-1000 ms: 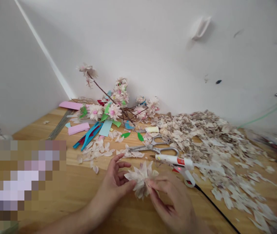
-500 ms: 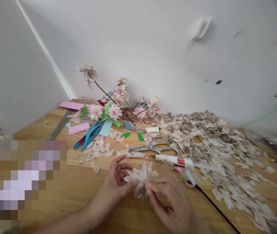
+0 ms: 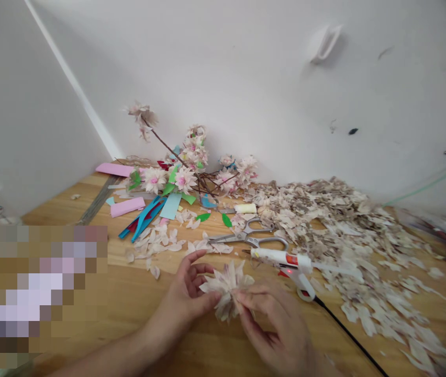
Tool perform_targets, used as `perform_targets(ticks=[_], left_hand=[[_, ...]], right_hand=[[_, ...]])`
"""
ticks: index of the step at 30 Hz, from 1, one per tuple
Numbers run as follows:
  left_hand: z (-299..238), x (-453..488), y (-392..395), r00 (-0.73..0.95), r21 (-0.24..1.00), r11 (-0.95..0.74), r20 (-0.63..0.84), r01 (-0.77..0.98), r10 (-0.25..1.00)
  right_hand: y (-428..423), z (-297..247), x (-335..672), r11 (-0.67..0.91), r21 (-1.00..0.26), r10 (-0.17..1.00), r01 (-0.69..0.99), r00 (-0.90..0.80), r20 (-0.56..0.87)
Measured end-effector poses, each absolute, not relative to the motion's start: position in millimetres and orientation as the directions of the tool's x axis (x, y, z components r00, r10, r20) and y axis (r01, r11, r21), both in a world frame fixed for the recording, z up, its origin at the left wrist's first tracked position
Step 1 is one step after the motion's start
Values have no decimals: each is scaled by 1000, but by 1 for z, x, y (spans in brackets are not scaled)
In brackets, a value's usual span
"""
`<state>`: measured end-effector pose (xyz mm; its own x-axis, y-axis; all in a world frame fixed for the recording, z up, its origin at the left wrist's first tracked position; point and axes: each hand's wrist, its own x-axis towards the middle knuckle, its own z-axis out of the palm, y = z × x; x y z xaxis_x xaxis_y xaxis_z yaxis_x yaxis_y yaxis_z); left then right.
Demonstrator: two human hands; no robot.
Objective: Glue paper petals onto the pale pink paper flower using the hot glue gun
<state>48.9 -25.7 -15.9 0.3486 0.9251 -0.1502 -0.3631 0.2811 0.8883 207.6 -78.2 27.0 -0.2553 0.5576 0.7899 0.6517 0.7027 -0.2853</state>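
Little changed: the artificial blossom [image 3: 226,298] stays just beside the hot glue gun [image 3: 281,257], pinched by the right hand's fingers [image 3: 248,299] and held by the left hand's curled fingers [image 3: 197,269].

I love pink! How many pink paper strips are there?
2. One pink strip lies beside the blue strips, the other farther back, left of the flowers. More may be hidden.

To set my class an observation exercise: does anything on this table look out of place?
Yes: the glue gun lies on its side, red light lit, beside the heap of petals, a risky spot.
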Motion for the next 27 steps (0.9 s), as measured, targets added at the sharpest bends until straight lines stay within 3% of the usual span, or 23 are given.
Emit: perform_targets(ticks=[27], left_hand=[[-7, 46, -28, 369, 857, 330, -180, -396, 912]], right_hand=[[-79, 25, 209, 687, -282, 571, 670, -259, 779]])
